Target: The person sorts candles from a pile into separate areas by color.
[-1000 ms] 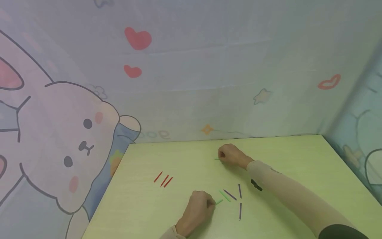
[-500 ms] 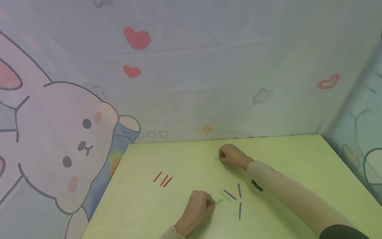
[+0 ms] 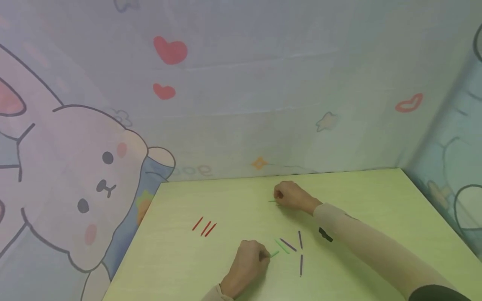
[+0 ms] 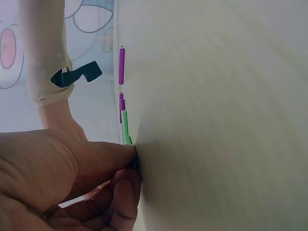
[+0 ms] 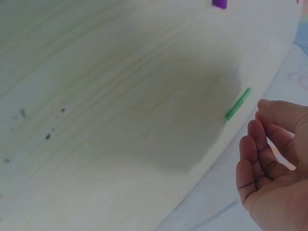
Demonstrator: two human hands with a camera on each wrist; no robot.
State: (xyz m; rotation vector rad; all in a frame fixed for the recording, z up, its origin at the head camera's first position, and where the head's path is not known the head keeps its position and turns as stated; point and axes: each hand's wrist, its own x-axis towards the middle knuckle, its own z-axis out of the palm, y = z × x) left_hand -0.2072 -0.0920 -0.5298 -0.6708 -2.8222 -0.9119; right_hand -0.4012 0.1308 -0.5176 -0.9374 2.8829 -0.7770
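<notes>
Thumb and fingertips of my left hand (image 3: 246, 263) pinch one end of a short, thin green stick (image 3: 275, 253) low over the table. Just right of it lie a second green stick (image 3: 282, 246) and several purple sticks (image 3: 288, 244), which look pen-like with a small tip in the left wrist view. Toward the far side, my right hand (image 3: 293, 195) hovers with curved fingers, thumb and index tips close together. A third green stick (image 5: 238, 104) lies on the table just beyond those tips, with a small gap showing in the right wrist view.
Three red sticks (image 3: 206, 228) lie slanted on the left of the pale yellow-green table (image 3: 369, 200). A printed cloth with a rabbit (image 3: 90, 167) and hearts hangs behind and beside it. The right forearm crosses over the table's right half.
The head view has shifted slightly, moving the scene a little to the left. Both hands and the sticks keep practically the same places on the table.
</notes>
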